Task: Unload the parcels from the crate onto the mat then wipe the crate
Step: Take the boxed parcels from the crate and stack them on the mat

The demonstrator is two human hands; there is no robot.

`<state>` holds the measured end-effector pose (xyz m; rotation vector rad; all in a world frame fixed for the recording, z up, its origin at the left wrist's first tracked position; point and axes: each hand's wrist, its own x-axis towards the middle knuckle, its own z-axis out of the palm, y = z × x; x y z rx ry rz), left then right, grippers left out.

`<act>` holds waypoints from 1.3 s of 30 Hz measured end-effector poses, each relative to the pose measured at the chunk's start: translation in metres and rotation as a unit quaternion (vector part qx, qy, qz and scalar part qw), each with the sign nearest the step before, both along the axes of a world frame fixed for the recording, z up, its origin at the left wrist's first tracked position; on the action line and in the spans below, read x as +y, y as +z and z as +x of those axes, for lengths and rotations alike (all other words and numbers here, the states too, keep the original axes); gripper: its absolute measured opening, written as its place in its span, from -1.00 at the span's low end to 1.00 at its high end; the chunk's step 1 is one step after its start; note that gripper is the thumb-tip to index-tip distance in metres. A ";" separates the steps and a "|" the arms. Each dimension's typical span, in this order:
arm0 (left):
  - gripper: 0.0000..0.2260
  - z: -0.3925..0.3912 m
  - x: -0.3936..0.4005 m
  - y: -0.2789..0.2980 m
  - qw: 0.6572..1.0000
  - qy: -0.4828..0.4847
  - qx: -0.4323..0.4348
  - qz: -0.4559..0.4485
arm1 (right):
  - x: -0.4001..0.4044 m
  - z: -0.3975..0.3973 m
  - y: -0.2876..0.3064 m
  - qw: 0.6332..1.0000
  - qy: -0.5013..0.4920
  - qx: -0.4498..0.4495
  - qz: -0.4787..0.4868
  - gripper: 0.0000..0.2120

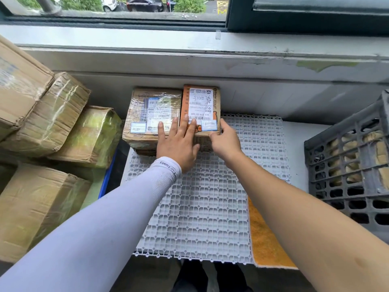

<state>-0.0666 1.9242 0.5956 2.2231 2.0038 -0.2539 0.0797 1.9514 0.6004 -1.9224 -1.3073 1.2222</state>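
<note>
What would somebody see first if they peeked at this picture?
Probably the two hands in the middle: the left hand lies flat across two parcels, and the right hand grips the orange-edged parcel at the far end of the white grid mat. Next, the dark crate at the right, with parcels inside.

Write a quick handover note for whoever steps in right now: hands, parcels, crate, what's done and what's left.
Left hand: flat on the orange parcel, fingers spread.
Right hand: gripping that parcel's near right corner.
Orange parcel sits beside the taped brown parcel at the far edge of the white mat.
Grey crate on the right holds more parcels.
Orange cloth lies at the mat's right edge.
Done: two parcels on the mat. Left: the remaining parcels, then wiping.
</note>
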 end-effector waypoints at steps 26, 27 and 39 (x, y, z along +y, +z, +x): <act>-0.37 0.177 -0.022 0.141 0.967 -0.231 -0.082 0.066 | -0.108 0.182 0.196 0.862 0.104 -0.491 0.068 -0.35; -0.38 0.186 -0.025 0.145 0.965 -0.240 -0.084 0.066 | -0.115 0.193 0.206 0.858 0.096 -0.499 0.072 -0.35; -0.37 0.322 -0.065 0.195 0.939 -0.309 -0.123 0.086 | -0.190 0.369 0.257 0.823 -0.011 -0.568 -0.001 -0.26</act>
